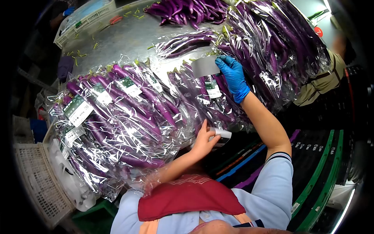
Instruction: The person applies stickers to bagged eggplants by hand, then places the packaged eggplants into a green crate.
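My right hand (234,78), in a blue glove, pinches the edge of a grey label-sized sheet (205,67) above the bagged eggplants. Just below the sheet, a green-and-white label (212,89) is on a clear bag of long purple eggplants (189,97). My bare left hand (203,141) is at the near end of these bags, its index finger stretched toward the plastic. Its other fingers and thumb curl at a white rolled paper (221,133), partly hidden by the hand.
Labelled bags of eggplants (128,113) lie at the left, more bags (269,43) at the right. Loose eggplants (187,11) and red-handled scissors (115,19) are at the back of the metal table (128,37). Stacked crates (315,175) stand near right, a white basket (41,175) lower left.
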Demonstrator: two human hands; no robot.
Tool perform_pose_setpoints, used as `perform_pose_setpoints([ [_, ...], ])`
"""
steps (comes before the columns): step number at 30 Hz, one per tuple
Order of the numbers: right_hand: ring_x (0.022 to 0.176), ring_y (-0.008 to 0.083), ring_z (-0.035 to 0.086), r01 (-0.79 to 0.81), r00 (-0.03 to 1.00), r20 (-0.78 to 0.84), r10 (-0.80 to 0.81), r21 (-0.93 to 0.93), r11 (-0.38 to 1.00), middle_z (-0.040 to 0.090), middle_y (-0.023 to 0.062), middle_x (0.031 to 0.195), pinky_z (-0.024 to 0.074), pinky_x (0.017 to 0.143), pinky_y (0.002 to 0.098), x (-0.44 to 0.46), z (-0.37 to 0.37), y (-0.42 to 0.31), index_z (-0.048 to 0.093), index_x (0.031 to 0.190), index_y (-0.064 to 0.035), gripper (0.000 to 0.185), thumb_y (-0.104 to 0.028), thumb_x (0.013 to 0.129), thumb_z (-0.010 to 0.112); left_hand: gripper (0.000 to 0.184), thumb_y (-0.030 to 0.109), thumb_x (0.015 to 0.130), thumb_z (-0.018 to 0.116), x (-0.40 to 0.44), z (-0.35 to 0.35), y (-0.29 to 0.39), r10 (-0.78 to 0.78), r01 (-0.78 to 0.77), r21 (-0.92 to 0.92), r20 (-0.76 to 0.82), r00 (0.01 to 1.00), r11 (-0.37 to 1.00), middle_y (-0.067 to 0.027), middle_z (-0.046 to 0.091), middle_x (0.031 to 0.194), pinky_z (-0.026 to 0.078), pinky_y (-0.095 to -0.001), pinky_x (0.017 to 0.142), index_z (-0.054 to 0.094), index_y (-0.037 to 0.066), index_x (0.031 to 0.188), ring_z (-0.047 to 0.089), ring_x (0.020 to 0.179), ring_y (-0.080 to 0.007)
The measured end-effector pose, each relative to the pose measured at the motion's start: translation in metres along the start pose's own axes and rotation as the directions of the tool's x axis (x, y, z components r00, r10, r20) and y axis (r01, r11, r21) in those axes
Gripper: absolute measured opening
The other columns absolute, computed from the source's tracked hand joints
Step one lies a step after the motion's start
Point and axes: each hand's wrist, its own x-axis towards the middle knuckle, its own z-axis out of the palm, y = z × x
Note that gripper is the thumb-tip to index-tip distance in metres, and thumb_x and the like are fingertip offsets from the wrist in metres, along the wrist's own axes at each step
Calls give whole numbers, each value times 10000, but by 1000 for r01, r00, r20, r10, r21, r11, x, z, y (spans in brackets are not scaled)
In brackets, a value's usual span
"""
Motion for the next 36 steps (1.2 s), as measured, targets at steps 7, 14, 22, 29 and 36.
perform_pose_setpoints([
  [7, 629, 39, 508, -40, 998, 40, 42, -58, 998, 584, 0, 757, 423, 535, 175, -9, -8, 0, 583, 892, -24, 150, -149, 810, 585, 224, 226, 739, 605, 23, 5, 30, -19, 30, 110, -95, 995, 993, -280, 324, 1255, 341, -380, 881, 633, 72, 899, 441, 1010, -346],
  [14, 647, 39, 502, -80, 995, 50, 85, -104, 991, 586, -1, 773, 416, 582, 171, -12, -9, -3, 581, 901, -9, 157, -138, 812, 578, 181, 157, 759, 582, 62, 29, -3, -212, 163, -270, -163, 963, 949, -132, 542, 863, 417, -309, 684, 595, -22, 791, 529, 757, -289],
  [22, 643, 92, 520, 269, 963, 105, -248, -307, 913, 586, 31, 746, 432, 590, 231, 12, 18, -2, 575, 887, 4, 146, -125, 827, 543, 132, 111, 676, 588, 99, 45, 54, 345, -297, 219, -233, 909, 929, -87, 533, 868, 335, -403, 769, 576, 52, 794, 458, 903, -286],
  [29, 742, 230, 562, 779, 446, 602, -662, -625, -44, 599, 89, 854, 435, 629, 322, 38, 50, -1, 558, 902, -54, 215, -86, 689, 573, 314, 114, 653, 593, 122, 65, 45, 305, -260, 190, -269, 914, 947, -109, 507, 979, 326, -394, 810, 537, 75, 960, 446, 954, -288],
  [36, 750, 203, 538, 945, 254, 955, -155, -279, -172, 558, 69, 791, 420, 672, 354, -38, 22, 82, 543, 776, -56, 131, -137, 683, 499, 191, 157, 670, 566, 112, 81, 17, 485, -354, 401, -296, 823, 845, -91, 500, 887, 378, -349, 758, 500, 72, 827, 455, 876, -261],
])
